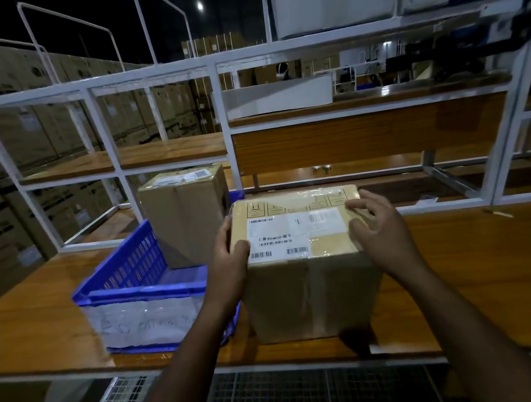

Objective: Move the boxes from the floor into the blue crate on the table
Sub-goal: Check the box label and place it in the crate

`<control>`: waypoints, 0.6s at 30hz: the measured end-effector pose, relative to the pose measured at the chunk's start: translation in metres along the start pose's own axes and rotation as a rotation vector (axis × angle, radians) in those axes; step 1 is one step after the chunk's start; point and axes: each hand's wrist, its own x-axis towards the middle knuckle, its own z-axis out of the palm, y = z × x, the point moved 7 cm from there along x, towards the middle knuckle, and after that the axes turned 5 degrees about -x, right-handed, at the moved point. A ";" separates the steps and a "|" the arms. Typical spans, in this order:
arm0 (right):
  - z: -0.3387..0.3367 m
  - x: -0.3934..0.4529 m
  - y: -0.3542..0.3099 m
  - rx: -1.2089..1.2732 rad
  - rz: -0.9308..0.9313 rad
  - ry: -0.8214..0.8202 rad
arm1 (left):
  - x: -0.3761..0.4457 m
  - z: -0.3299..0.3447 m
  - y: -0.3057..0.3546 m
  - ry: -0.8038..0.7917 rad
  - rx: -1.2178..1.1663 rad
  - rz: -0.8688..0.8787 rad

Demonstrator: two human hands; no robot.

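- I see a brown cardboard box (305, 261) standing on the wooden table (474, 261), just to the right of the blue crate (125, 279), and its left side seems to touch the crate's right edge.
- The left hand (230, 256) holds this box at its upper left edge: the thumb lies on the top face beside the white shipping label (293, 233), and the other fingers go down the left side, where I cannot see them.
- The right hand (377, 232) is at the upper right part of the box, with fingers loosely spread and a little bent over the top face; whether they press on the box or stay just above it I cannot tell.
- So the box is between the two hands, the left one on its left side and the right one over its right corner.
- A second cardboard box (187, 214) stands upright inside the blue crate, at the far right part of it, also with a label on top.
- Behind the table there is a white metal shelf frame (224, 120) with wooden boards, and a white tray (277, 97) lies on one board.
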 end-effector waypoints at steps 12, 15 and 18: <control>0.061 0.001 -0.028 -0.655 -0.277 -0.084 | 0.030 0.039 0.004 -0.145 0.923 0.469; 0.068 0.000 -0.020 -0.706 -0.287 -0.045 | 0.029 0.043 -0.002 -0.132 0.940 0.492; 0.068 0.005 -0.019 -0.661 -0.277 -0.011 | 0.035 0.043 -0.005 -0.104 0.916 0.498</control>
